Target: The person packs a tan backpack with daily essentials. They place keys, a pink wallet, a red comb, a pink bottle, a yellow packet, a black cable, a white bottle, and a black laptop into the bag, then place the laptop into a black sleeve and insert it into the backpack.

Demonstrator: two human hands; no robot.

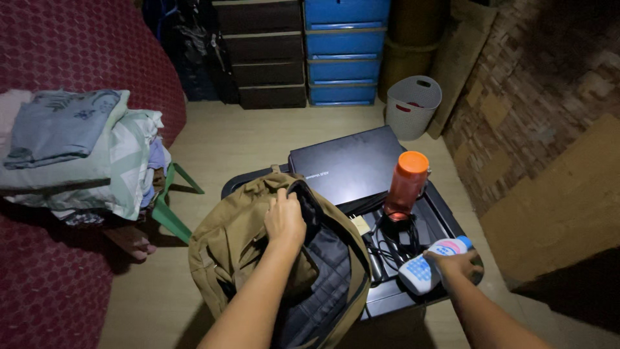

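My left hand (284, 216) grips the upper edge of an olive-brown backpack (239, 245) and holds its mouth apart, showing a dark quilted lining. My right hand (460, 266) is closed on a white bottle with a blue cap (431, 262), which lies low on the black plastic lid (445, 216) at the right. An orange bottle (407, 184) stands upright just behind it. A closed black laptop (349, 169) lies at the far end of the lid. Black cables (394, 242) are coiled between the backpack and the bottles.
A pile of folded clothes (77, 152) sits on a green chair (169, 207) at the left, beside a red bed cover (71, 45). Black and blue drawer units (303, 55) stand at the back. A grey basket (412, 106) is near the brick wall.
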